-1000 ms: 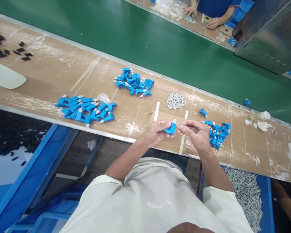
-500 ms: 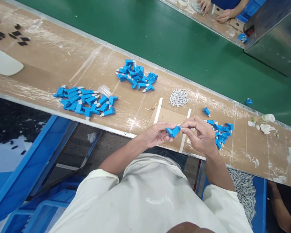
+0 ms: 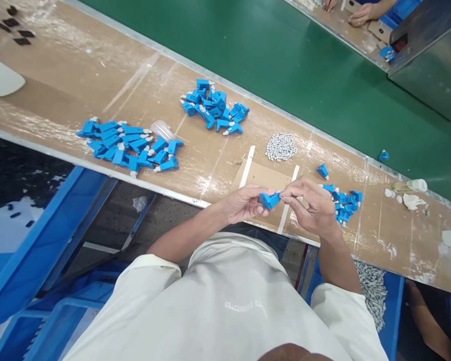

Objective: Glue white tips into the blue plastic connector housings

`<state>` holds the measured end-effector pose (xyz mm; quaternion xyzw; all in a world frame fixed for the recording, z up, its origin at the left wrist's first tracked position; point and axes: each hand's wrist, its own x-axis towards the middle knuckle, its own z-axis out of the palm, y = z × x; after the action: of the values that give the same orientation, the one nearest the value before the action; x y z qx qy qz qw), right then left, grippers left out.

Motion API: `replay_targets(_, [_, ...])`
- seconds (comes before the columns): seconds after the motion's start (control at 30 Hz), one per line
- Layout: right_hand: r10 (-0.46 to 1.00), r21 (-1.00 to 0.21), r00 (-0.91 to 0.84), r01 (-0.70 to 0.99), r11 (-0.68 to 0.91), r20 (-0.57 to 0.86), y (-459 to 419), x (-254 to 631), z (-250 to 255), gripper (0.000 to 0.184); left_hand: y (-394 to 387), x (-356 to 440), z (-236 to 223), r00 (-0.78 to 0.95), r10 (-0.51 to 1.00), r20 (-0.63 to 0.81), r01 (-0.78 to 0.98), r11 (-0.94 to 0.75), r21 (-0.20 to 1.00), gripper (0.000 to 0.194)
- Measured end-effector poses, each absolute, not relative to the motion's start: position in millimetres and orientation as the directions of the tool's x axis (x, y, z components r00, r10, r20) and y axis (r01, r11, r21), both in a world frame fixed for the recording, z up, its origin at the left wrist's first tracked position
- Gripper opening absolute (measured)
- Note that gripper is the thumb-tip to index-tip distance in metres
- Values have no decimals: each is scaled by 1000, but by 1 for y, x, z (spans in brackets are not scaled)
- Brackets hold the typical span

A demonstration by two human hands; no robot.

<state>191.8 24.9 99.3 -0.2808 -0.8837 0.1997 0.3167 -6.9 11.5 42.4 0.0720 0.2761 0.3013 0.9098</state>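
Observation:
My left hand (image 3: 246,204) holds a blue plastic part (image 3: 269,201) between thumb and fingers, above the table's near edge. At the part's right end, the thumb and forefinger of my right hand (image 3: 311,205) are pinched together. What they grip is too small to make out. Just beyond my hands lies a pile of small grey pieces (image 3: 281,147). More blue parts (image 3: 348,204) lie beside my right hand, with a single blue part (image 3: 322,171) a little farther off. Under my hands is a cardboard sheet (image 3: 266,173) with white tape strips.
Two heaps of blue parts with pale tips (image 3: 130,145) (image 3: 214,108) lie to the left. A clear plastic piece (image 3: 163,130) touches the nearer one. A bottle (image 3: 409,186) lies far right. Beyond the green belt (image 3: 248,65) another person's hand (image 3: 361,15) shows. Blue bins stand below.
The view has shifted slightly. My hands stay together at the blue part, which has turned a little in my left fingers. My right hand keeps its pinch at the part's end.

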Motion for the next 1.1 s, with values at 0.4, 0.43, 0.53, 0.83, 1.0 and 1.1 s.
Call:
replay_targets(0.4, [505,-384,-779,367,848,372,30,200,102,21,16,-7,29,730,471,-496,-448,877,173,24])
replay_targets(0.43, [508,-395,-776,363,844,372,31,200,102,21,16,-7,28,730,470,-496,-447,878,173,24])
replay_targets(0.53, [507,-420,-774,344,840,380,33,201,102,22,16,-6,26,735,479,-481,-456,873,172,22])
replay_targets(0.83, [554,-565,-766,312,764,326,42,199,96,18,18,-8,15,752,499,-432,-452,866,214,13])
replay_targets(1.0, [698,-719,-620,293,630,359,42,199,101,4,14,-13,31,714,606,-351,-499,792,352,21])
replay_targets(1.1, [877,-870,-360,256,422,320,36,202,102,22,11,-14,40,693,669,-270,-531,726,436,35])
